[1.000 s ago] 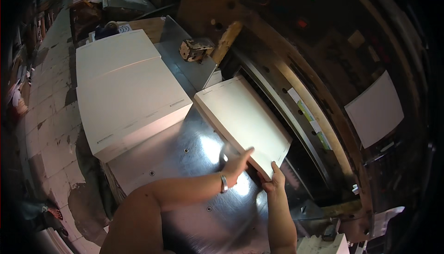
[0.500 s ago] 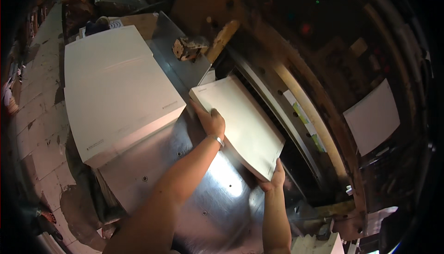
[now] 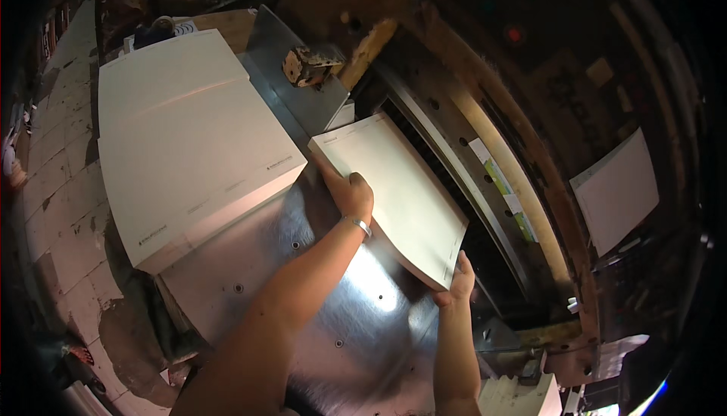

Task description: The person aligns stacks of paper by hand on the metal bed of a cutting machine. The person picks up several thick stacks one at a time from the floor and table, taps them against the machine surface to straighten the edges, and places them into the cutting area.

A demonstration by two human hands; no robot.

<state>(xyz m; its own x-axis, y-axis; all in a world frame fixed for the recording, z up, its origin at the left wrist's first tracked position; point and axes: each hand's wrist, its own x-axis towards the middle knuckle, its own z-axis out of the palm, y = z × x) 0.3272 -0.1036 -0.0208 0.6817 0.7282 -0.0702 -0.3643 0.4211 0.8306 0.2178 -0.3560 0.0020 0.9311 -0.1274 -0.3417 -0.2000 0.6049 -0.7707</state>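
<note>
A stack of white paper [image 3: 397,196] lies slantwise at the mouth of a machine, its far end close to an upright metal plate. My left hand [image 3: 352,195] grips its left long side, thumb up by the top edge and fingers along the side, partly hidden. At the near end, my right hand [image 3: 456,283] is closed on the corner, thumb raised against the end face. The near part of the stack bends slightly. To the left, a larger pile of white paper [image 3: 197,136] rests on the metal table [image 3: 333,302], with faint print along its edges.
The upright metal plate [image 3: 291,90] and a worn block [image 3: 307,66] stand beyond the stacks. A long machine bar [image 3: 462,181] runs along the right. A loose white sheet [image 3: 617,192] hangs farther right. More paper [image 3: 519,397] sits at the lower right.
My right hand has shifted slightly up and right along the stack's near end. The left hand keeps its grip on the long side; the view has moved a little.
</note>
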